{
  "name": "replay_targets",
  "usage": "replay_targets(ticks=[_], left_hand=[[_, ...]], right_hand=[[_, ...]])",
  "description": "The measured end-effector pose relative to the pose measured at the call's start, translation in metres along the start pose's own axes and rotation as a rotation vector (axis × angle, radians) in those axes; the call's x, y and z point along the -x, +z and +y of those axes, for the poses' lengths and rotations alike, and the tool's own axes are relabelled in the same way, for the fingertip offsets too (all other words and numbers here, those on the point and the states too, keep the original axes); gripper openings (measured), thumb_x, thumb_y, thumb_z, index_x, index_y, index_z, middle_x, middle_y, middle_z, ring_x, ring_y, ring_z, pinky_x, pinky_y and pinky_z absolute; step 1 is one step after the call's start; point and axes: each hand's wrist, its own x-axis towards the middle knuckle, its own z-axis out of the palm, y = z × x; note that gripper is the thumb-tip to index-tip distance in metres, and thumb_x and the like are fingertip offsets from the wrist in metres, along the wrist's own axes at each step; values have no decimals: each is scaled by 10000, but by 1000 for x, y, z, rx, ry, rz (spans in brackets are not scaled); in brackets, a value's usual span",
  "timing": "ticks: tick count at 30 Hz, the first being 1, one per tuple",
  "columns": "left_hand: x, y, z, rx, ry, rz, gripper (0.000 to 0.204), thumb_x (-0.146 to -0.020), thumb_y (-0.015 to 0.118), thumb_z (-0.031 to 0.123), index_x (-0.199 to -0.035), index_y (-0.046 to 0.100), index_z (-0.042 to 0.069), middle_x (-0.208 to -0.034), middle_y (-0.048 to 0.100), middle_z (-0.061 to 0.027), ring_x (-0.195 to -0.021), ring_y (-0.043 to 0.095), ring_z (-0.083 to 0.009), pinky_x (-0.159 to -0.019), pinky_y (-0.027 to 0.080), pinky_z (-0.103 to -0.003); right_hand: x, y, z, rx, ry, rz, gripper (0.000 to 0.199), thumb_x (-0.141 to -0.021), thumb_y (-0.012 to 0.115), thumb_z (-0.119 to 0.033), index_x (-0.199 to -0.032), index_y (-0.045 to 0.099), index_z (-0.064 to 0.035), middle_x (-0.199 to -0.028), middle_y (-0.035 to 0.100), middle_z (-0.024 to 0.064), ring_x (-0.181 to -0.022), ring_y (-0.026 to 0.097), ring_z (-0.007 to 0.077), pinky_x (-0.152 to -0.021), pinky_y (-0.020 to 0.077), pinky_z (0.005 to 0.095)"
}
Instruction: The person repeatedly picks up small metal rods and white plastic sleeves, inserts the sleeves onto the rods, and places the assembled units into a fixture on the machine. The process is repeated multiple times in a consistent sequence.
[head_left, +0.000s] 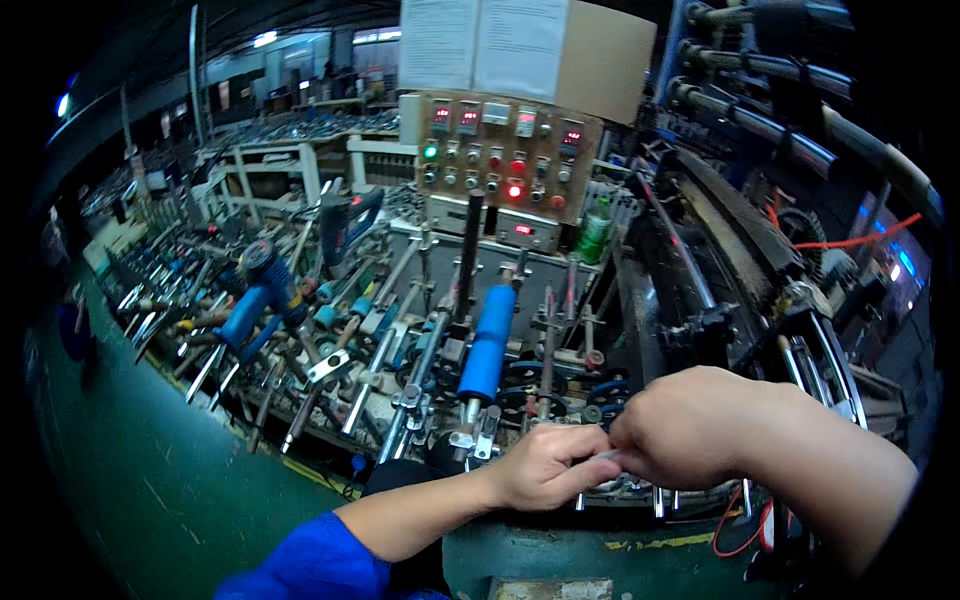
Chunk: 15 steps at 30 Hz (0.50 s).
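My left hand (545, 468) is closed, thumb pressed against the curled fingers. Touching it at the fingertips is my right hand (690, 425), curled with its back turned up. A small pale bit shows where the fingertips meet, too little of it to name. Both hands are over the near edge of a machine bed crowded with metal rods and clamps. Just beyond my left hand, a blue roller (488, 345) sits on a metal shaft, held by a clamp block (464, 440) at its near end.
A control panel (500, 160) with lit buttons and red displays stands at the back, papers above it. Beside it is a green bottle (594, 230). Blue power tools (262, 300) rest among rods on the left. Large rollers (770, 130) rise at right; a red cable (735, 535) hangs below.
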Motion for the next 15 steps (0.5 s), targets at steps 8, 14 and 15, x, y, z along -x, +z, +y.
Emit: replay_targets(ticks=[8,14,15], left_hand=[[-17,4,-15,230,51,-220,297,-1024,638,218,-819,614,4,-724,571,-94,-639,572,-221,-600,442,-360],[-21,-17,-9,488,55,-346,333,-1011,654,210,-750,623,6,-688,589,-62,-610,548,-181,-575,417,-353],[-22,-18,-13,467,63,-364,331,-1004,654,199,-742,618,0,-667,583,-65,-590,541,-191,-565,412,-358]], right_hand=[[1,1,18,-57,-46,-102,273,-938,591,-372,-985,758,-160,-884,735,182,-874,713,390,-789,574,472],[4,-5,18,-254,-386,17,339,-996,610,-390,-889,720,-89,-747,667,168,-723,655,394,-653,530,459],[3,-5,18,-251,-376,9,338,-996,611,-383,-874,711,-84,-735,657,170,-713,649,393,-645,524,460]])
